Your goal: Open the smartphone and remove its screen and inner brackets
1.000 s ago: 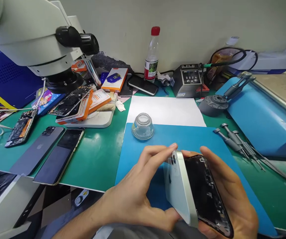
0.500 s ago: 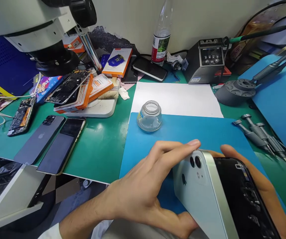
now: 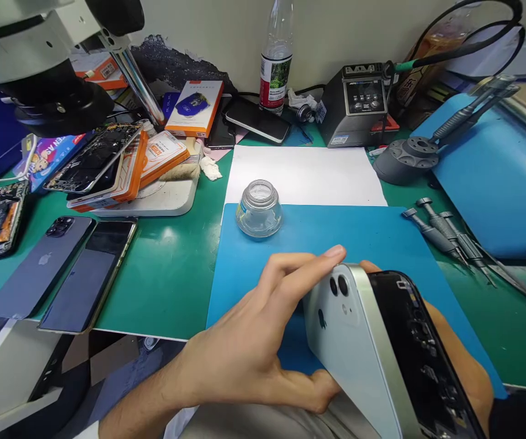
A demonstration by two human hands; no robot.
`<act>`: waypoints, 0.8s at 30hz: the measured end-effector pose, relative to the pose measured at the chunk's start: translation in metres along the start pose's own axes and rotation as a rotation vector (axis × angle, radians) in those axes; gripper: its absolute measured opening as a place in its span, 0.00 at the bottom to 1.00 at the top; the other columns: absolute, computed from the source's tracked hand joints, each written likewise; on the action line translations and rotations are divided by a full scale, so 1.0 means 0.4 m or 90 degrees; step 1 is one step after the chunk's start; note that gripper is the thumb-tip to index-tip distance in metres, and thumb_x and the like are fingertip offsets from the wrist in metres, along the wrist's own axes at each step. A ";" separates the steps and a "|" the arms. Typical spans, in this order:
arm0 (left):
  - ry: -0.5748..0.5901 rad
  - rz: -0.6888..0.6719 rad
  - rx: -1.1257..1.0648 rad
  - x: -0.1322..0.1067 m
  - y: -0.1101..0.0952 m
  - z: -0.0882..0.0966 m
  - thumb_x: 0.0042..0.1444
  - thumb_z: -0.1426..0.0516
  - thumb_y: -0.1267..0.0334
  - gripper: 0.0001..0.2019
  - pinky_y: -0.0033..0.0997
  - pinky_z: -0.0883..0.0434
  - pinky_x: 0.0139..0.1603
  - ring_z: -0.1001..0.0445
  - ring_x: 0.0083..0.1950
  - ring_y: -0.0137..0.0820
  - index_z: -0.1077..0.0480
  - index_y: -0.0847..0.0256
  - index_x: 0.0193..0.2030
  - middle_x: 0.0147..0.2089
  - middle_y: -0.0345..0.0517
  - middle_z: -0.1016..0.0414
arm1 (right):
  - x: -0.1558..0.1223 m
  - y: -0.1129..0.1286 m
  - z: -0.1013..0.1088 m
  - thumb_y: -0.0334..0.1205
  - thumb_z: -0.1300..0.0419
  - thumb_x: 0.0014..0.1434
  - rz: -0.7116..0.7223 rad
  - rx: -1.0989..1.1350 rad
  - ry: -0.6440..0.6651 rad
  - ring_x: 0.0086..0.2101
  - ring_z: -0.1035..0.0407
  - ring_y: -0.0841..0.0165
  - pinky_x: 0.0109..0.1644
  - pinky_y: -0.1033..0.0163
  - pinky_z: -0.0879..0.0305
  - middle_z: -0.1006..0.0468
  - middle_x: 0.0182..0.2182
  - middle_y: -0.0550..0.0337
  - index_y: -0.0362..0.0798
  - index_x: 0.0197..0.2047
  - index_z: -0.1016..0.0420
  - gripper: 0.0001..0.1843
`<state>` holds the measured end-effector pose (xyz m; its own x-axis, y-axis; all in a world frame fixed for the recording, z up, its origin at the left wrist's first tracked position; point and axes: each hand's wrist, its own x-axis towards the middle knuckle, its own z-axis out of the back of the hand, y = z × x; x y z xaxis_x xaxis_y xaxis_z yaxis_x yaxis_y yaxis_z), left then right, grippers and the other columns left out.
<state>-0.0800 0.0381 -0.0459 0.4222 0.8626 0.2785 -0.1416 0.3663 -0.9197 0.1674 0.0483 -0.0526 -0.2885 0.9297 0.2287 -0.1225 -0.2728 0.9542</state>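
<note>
A pale mint phone (image 3: 345,341) with two rear lenses is tilted up at the lower right. My left hand (image 3: 254,341) grips it, with the forefinger across its top edge and the thumb low on its near edge. Against the phone's right side stands a dark phone screen (image 3: 421,347), its inner face with small metal parts turned towards me. My right hand (image 3: 462,360) is closed around the screen from behind; most of its fingers are hidden. Beyond my left hand, a small glass jar (image 3: 259,210) rests on the blue mat (image 3: 318,235).
Two phones (image 3: 91,277) lie at the left, near the table edge. Behind them are an opened phone (image 3: 0,219), stacked boxes and a microscope (image 3: 61,91). A bottle (image 3: 276,73), a soldering station (image 3: 354,107) and an iron stand (image 3: 404,160) line the back. Soldering handles (image 3: 448,235) lie right.
The whole view has shifted, so the table things appear further left. Both hands keep hold of the phone and screen; less of my right hand's fingers shows above the screen.
</note>
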 end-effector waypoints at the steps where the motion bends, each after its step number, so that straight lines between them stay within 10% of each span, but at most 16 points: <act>1: 0.001 0.000 -0.006 0.001 0.000 0.000 0.58 0.18 0.62 0.72 0.59 0.20 0.79 0.31 0.84 0.56 0.63 0.23 0.93 0.86 0.48 0.34 | 0.005 0.002 0.000 0.57 0.24 0.69 0.018 0.006 0.008 0.71 0.21 0.45 0.69 0.49 0.15 0.17 0.72 0.61 0.81 0.78 0.23 0.37; 5: 0.004 0.008 -0.017 0.004 -0.004 0.001 0.59 0.18 0.62 0.72 0.54 0.19 0.78 0.30 0.82 0.52 0.62 0.21 0.92 0.84 0.46 0.34 | 0.019 0.007 0.002 0.53 0.21 0.67 0.064 0.023 0.041 0.71 0.21 0.45 0.70 0.50 0.16 0.17 0.72 0.59 0.81 0.81 0.26 0.43; 11: -0.002 0.024 -0.009 -0.004 0.000 -0.004 0.60 0.19 0.61 0.69 0.54 0.14 0.72 0.26 0.76 0.50 0.58 0.24 0.93 0.76 0.50 0.30 | 0.019 0.005 0.003 0.43 0.47 0.83 0.101 0.019 0.047 0.72 0.22 0.49 0.73 0.50 0.17 0.19 0.74 0.59 0.78 0.82 0.26 0.32; 24: -0.056 0.019 -0.045 -0.011 -0.004 -0.017 0.57 0.23 0.72 0.65 0.54 0.28 0.87 0.26 0.79 0.46 0.50 0.23 0.91 0.74 0.44 0.31 | 0.031 -0.003 -0.014 0.63 0.28 0.74 0.115 0.060 0.050 0.72 0.22 0.56 0.77 0.56 0.23 0.22 0.76 0.59 0.76 0.84 0.29 0.40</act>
<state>-0.0757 0.0315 -0.0476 0.3381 0.9012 0.2713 -0.0878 0.3172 -0.9443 0.1585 0.0585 -0.0519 -0.3717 0.8443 0.3860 0.0263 -0.4061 0.9135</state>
